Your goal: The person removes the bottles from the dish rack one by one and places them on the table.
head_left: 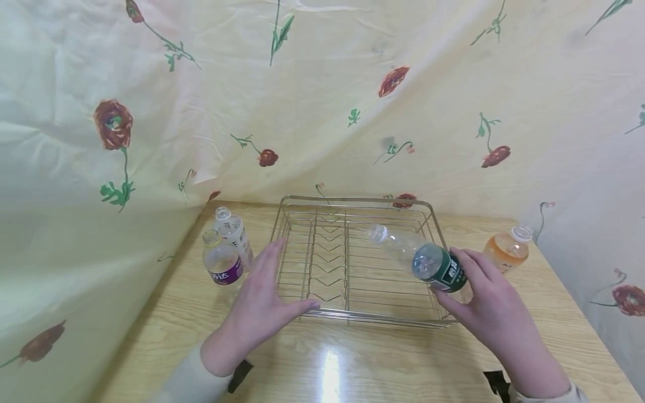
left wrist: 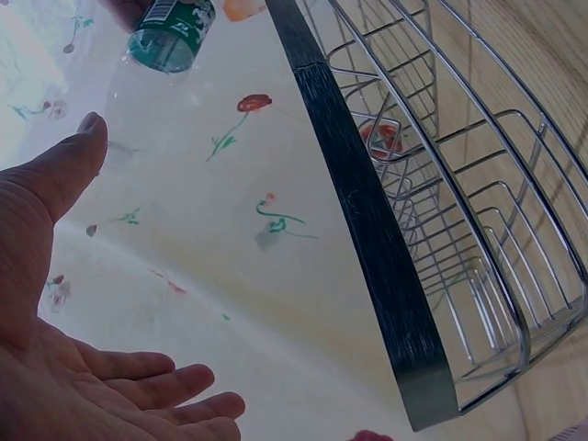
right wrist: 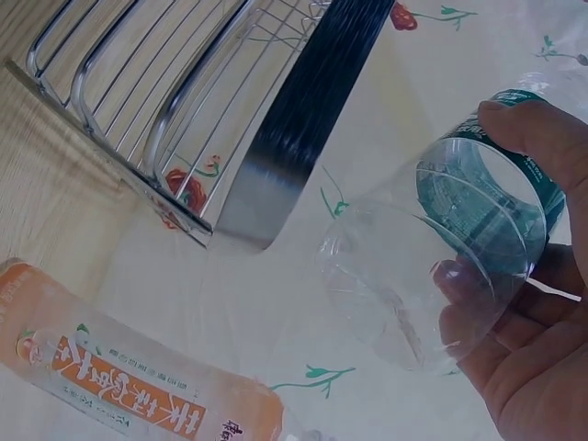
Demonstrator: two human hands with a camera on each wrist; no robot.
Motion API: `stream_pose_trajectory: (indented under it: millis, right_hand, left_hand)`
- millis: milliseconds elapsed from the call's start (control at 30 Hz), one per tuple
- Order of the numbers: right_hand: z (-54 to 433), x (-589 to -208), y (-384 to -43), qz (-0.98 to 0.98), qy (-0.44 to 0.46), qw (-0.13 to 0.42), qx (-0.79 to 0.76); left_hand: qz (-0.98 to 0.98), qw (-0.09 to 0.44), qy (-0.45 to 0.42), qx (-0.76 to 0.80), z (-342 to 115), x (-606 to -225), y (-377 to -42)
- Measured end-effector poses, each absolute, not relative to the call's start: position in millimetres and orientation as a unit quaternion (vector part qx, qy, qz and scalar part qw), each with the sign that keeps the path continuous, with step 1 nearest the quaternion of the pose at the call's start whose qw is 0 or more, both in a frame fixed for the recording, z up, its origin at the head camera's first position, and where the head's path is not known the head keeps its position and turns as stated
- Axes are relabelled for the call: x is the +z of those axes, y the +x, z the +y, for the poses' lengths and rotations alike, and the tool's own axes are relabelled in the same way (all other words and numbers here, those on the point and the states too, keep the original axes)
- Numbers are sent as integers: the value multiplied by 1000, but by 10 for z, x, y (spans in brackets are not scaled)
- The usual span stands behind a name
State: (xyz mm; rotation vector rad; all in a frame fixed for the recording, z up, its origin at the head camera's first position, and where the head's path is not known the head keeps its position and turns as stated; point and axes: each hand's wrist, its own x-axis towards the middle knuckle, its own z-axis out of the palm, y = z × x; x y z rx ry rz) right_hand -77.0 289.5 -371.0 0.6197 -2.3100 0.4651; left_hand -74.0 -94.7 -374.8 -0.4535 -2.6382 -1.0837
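My right hand (head_left: pixel 491 296) grips a clear plastic bottle (head_left: pixel 403 246) round its green label, near the base. The bottle lies tilted above the right part of a wire rack (head_left: pixel 347 313), its white-capped neck pointing to the back left. In the right wrist view, thumb and fingers wrap the bottle (right wrist: pixel 386 266) from both sides. My left hand (head_left: pixel 257 302) hovers by the rack's left front corner, fingers straight and thumb spread, holding nothing. The left wrist view shows that palm (left wrist: pixel 37 367) bare.
Left of the rack stand a bottle with a purple label (head_left: pixel 221 263) and a clear bottle with a white label (head_left: pixel 234 229). An orange-labelled bottle (head_left: pixel 506 249) stands at the right. Flowered cloth (head_left: pixel 322 101) hangs behind the wooden table (head_left: pixel 282 364).
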Motion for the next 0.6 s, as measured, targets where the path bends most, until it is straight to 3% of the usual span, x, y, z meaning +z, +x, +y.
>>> stream_pose_trajectory:
  millis: [600]
  right_hand:
    - [3018, -3763, -771, -870, 248, 366, 217]
  left_hand:
    - [-906, 116, -133, -385, -1046, -3859, -770]
